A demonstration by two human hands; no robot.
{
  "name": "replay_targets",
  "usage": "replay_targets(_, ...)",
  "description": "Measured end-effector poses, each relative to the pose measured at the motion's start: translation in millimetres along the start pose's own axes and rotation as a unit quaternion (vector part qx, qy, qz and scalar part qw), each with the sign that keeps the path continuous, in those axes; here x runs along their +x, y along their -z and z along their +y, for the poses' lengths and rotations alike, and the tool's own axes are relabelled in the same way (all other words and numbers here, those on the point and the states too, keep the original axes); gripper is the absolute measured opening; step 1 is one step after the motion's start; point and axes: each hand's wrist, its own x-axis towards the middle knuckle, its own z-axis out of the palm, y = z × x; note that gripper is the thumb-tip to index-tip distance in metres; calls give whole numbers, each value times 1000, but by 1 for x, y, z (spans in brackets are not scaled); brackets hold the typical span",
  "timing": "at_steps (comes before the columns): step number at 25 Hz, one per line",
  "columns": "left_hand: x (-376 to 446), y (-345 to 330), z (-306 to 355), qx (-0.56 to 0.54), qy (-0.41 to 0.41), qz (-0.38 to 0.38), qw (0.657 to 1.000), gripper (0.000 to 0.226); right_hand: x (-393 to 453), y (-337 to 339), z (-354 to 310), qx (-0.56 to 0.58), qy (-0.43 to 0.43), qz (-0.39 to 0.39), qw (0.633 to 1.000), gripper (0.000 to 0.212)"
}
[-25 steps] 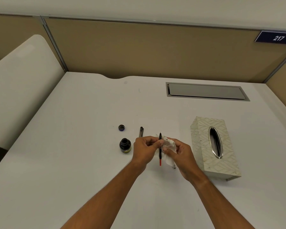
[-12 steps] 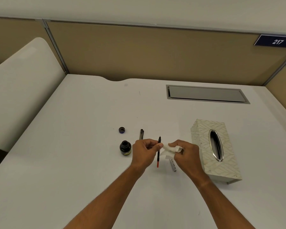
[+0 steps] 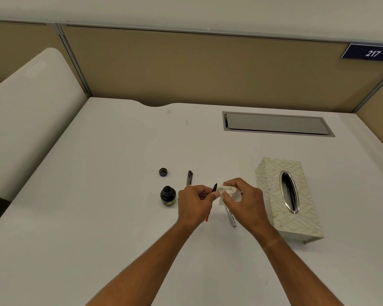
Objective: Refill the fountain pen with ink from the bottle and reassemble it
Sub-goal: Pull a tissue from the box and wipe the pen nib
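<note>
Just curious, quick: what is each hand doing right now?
Left hand: closed on the pen section, nib end up.
Right hand: closed on a crumpled tissue beside the nib.

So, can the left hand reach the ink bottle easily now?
Probably yes for the path: the ink bottle stands open just left of the left hand, with bare desk between. But that hand holds the pen part, so its grip is not free.

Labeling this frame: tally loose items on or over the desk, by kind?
Pen parts: 3, the nib section in the left hand, the pen cap, the silver barrel
Ink bottle: 1
Bottle cap: 1
Tissue, in the right hand: 1
Tissue box: 1
Total: 7
</note>
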Motion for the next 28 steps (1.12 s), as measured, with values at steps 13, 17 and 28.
replay_targets(13,1,-3,3,59,-3,26,998,18,-5,-6,-11,7,24,67,997,13)
replay_targets(17,-2,-5,3,88,-14,35,995,19,-3,-9,-8,10,21,67,998,16)
replay_targets(28,-6,-4,1,165,-49,39,984,18,-6,-15,-11,14,1,60,998,12)
